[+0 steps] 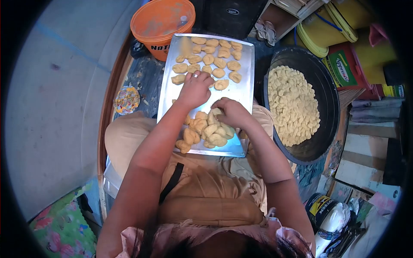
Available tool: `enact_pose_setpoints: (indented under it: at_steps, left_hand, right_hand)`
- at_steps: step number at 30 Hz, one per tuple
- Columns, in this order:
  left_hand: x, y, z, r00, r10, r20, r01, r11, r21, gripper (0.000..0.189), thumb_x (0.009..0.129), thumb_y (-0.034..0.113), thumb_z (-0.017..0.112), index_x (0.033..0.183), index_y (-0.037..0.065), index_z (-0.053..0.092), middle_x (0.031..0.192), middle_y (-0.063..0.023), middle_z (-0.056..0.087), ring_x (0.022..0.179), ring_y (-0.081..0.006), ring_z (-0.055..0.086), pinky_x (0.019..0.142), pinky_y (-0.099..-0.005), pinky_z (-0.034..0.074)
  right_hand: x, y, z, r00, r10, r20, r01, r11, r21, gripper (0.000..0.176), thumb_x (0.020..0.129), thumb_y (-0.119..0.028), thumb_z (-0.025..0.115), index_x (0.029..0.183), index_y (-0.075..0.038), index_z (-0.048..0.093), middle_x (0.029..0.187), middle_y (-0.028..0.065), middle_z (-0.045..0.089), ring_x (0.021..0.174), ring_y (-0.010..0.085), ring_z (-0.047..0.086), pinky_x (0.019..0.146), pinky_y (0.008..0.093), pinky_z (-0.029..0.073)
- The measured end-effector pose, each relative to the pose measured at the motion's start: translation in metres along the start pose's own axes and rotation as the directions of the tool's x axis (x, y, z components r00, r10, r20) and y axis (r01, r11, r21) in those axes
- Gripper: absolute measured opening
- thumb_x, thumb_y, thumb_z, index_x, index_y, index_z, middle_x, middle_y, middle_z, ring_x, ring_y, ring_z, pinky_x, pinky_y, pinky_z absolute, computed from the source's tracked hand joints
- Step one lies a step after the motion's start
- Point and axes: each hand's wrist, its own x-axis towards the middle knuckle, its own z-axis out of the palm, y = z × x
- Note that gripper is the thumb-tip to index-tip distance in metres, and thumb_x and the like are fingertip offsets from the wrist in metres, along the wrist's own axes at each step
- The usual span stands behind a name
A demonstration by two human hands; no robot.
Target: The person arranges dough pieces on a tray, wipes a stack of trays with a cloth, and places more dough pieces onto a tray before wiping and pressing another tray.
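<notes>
A metal baking tray (238,96) rests across my lap, with rows of flattened tan dough pieces (219,63) on its far half. My left hand (195,89), a ring on one finger, reaches down onto the tray at the nearest row. Its fingers are curled, and whatever lies beneath them is hidden. At the near end is a heap of dough pieces (199,125), some browner and some paler. My right hand (234,112) is at the right side of this heap, its fingers and thumb closed around a pale dough piece (214,116).
To the right stands a wide black basin (329,116) holding many small pale dough pieces (294,105). An orange bucket (161,26) is beyond the tray's far left corner. Yellow buckets (316,36) and stacked goods line the right side. A patterned round item (127,99) lies at left.
</notes>
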Motion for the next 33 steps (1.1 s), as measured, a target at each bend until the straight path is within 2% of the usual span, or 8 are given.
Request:
enact_pose_setpoints:
  at_steps: [5, 6, 11, 14, 17, 25, 28, 33]
  left_hand:
    - [-0.002, 0.008, 0.006, 0.995, 0.078, 0.061, -0.075, 0.996, -0.047, 0.031, 0.083, 0.019, 0.065, 0.114, 0.014, 0.066, 0.121, -0.0056, 0.059, 0.116, -0.0267, 0.049, 0.099, -0.0423, 0.033]
    - [-0.001, 0.009, 0.008, 0.995, 0.072, 0.073, -0.069, 0.997, -0.037, 0.032, 0.083, 0.019, 0.065, 0.114, 0.014, 0.066, 0.121, -0.0056, 0.059, 0.116, -0.0265, 0.049, 0.099, -0.0426, 0.033]
    - [-0.007, 0.009, -0.021, 0.997, -0.043, 0.062, 0.047, 0.997, -0.061, 0.028, 0.082, 0.017, 0.065, 0.11, 0.01, 0.067, 0.116, -0.0092, 0.061, 0.111, -0.0299, 0.053, 0.095, -0.0425, 0.039]
    - [-0.028, -0.012, -0.057, 0.967, -0.203, 0.156, 0.231, 0.956, -0.184, 0.027, 0.081, 0.013, 0.063, 0.106, 0.007, 0.067, 0.102, -0.0123, 0.063, 0.102, -0.0336, 0.059, 0.09, -0.0418, 0.046]
    - [-0.06, -0.038, -0.07, 0.885, -0.296, 0.359, 0.39, 0.893, -0.223, 0.029, 0.079, 0.016, 0.069, 0.106, 0.005, 0.067, 0.102, -0.0135, 0.065, 0.1, -0.0319, 0.061, 0.088, -0.0403, 0.048]
    - [-0.078, -0.054, -0.043, 0.698, -0.628, 0.344, 0.674, 0.413, -0.612, 0.029, 0.078, 0.004, 0.072, 0.105, -0.002, 0.064, 0.095, -0.012, 0.068, 0.081, -0.0183, 0.064, 0.073, -0.0285, 0.051]
    - [-0.083, -0.075, -0.019, 0.779, -0.612, 0.137, 0.494, 0.464, -0.735, 0.026, 0.079, 0.001, 0.071, 0.104, -0.003, 0.064, 0.098, -0.0112, 0.068, 0.081, -0.0143, 0.062, 0.072, -0.0275, 0.05]
    - [-0.079, -0.048, -0.035, 0.854, -0.515, -0.074, 0.474, 0.828, -0.301, 0.029, 0.077, 0.008, 0.069, 0.106, 0.006, 0.066, 0.102, -0.0107, 0.062, 0.096, -0.0354, 0.061, 0.085, -0.0427, 0.048]
  right_hand:
    - [0.005, 0.025, -0.021, 0.785, 0.217, -0.581, -0.093, 0.967, 0.237, 0.026, 0.074, -0.017, 0.075, 0.098, -0.007, 0.07, 0.084, 0.0133, 0.067, 0.083, 0.0357, 0.064, 0.077, 0.0392, 0.051]
    - [0.008, 0.035, -0.024, 0.748, 0.069, -0.66, -0.069, 0.997, 0.027, 0.027, 0.075, -0.017, 0.076, 0.1, -0.008, 0.07, 0.085, 0.0134, 0.067, 0.086, 0.0336, 0.064, 0.076, 0.0395, 0.051]
    - [0.002, 0.06, -0.016, 0.713, -0.266, -0.649, 0.066, 0.947, -0.315, 0.03, 0.077, -0.02, 0.075, 0.104, -0.009, 0.07, 0.099, 0.0134, 0.064, 0.092, 0.031, 0.062, 0.077, 0.0417, 0.05]
    - [-0.032, 0.042, -0.015, 0.815, 0.053, -0.577, 0.033, 0.99, 0.138, 0.027, 0.079, -0.022, 0.074, 0.102, -0.009, 0.071, 0.103, 0.0129, 0.062, 0.09, 0.0311, 0.062, 0.079, 0.0408, 0.05]
    - [-0.059, 0.022, 0.001, 0.956, 0.047, -0.289, -0.042, 0.999, 0.022, 0.025, 0.081, -0.023, 0.072, 0.1, -0.008, 0.071, 0.099, 0.0135, 0.063, 0.09, 0.0309, 0.063, 0.081, 0.0383, 0.05]
    - [0.009, 0.01, 0.017, 0.904, 0.113, -0.412, 0.101, 0.881, 0.462, 0.027, 0.082, -0.022, 0.073, 0.099, -0.002, 0.07, 0.097, 0.016, 0.067, 0.089, 0.0294, 0.064, 0.082, 0.0365, 0.05]
    - [0.055, -0.02, 0.031, 0.82, 0.004, -0.573, 0.227, 0.916, 0.331, 0.031, 0.08, -0.018, 0.073, 0.105, -0.001, 0.067, 0.098, 0.0168, 0.068, 0.091, 0.033, 0.064, 0.081, 0.0397, 0.05]
    - [0.068, -0.038, 0.049, 0.861, -0.114, -0.496, 0.084, 0.993, -0.083, 0.033, 0.075, -0.01, 0.073, 0.107, -0.006, 0.066, 0.103, 0.0138, 0.064, 0.108, 0.0328, 0.056, 0.09, 0.0402, 0.047]
